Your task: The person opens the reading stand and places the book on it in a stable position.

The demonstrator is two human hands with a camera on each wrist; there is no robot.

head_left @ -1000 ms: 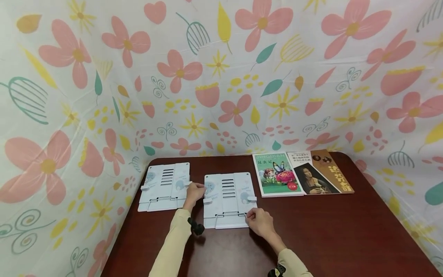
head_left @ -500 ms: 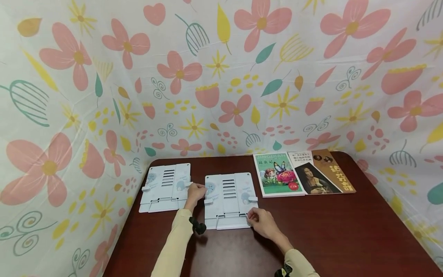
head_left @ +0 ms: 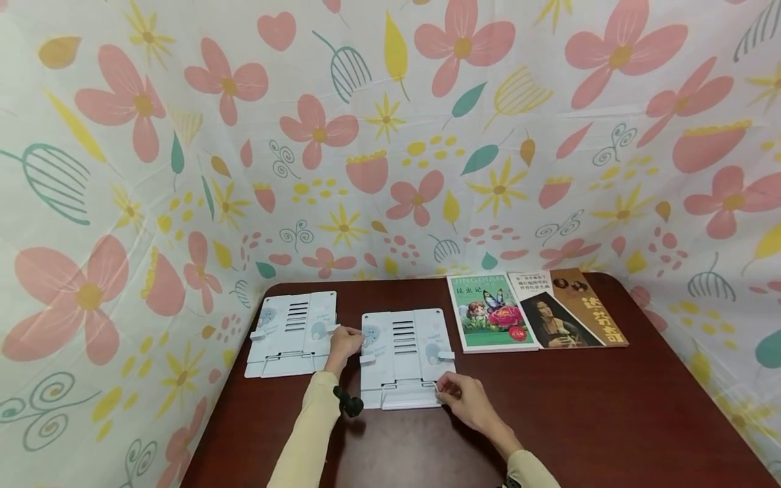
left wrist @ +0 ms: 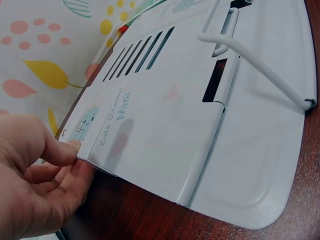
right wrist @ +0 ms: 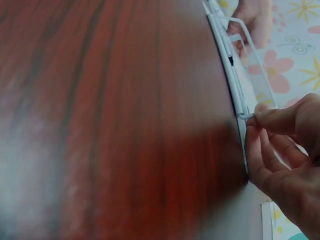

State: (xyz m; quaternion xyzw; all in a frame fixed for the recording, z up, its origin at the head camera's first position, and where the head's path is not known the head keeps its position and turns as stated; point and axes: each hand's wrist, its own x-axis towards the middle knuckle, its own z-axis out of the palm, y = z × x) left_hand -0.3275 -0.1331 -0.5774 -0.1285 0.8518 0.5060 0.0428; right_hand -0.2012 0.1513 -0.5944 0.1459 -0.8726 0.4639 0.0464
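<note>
Your left hand (head_left: 345, 344), thumb and fingers closed together, pinches the left edge of the right-hand white slotted rectangular stand (head_left: 407, 369), lying on the red-brown wooden table (head_left: 579, 420); your right hand (head_left: 470, 403) pinches its bent white wire bar (left wrist: 265, 70) at the near right corner

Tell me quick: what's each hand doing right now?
Left hand: closed, pinching the stand's left edge.
Right hand: closed, pinching the stand's wire.

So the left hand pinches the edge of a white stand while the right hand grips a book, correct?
That's wrong about the right hand: the right wrist view shows it pinching the wire bar of that same white stand. The left hand does pinch the stand's edge.
</note>
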